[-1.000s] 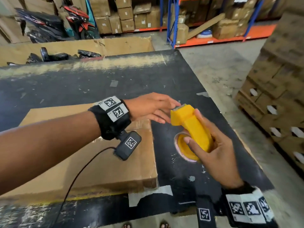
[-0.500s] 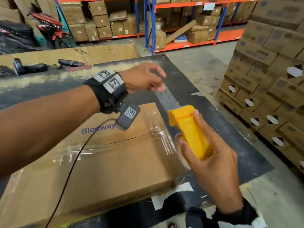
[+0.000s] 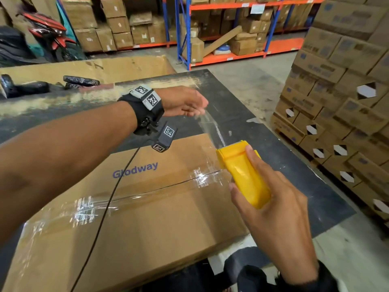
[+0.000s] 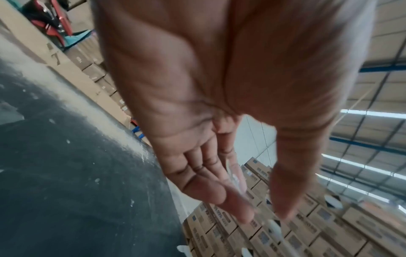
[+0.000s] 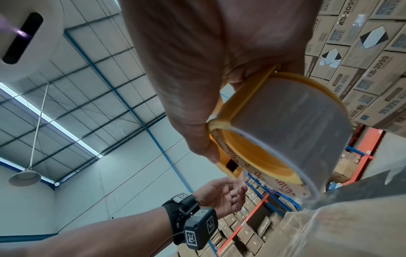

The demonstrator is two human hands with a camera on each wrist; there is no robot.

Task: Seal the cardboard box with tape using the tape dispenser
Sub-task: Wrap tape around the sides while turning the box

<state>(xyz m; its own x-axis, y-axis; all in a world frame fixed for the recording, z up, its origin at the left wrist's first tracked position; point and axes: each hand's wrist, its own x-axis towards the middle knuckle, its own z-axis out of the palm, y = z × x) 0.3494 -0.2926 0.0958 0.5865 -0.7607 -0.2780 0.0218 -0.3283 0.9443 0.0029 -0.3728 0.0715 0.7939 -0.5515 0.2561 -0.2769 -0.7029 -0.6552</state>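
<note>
Yellow plastic, the tape dispenser [image 3: 244, 175] sits clamped in the right hand [image 3: 271, 209] at the 3 o'clock end of the cardboard box [image 3: 134, 207] on the black table [image 3: 263, 127]. Clear tape [image 3: 212, 128] runs toward 11 o'clock to the left hand [image 3: 183, 102], whose fingers look nearly straight; a pinch cannot be confirmed. Tape is likely light, flimsy, clingy: hold its corners taut
</note>
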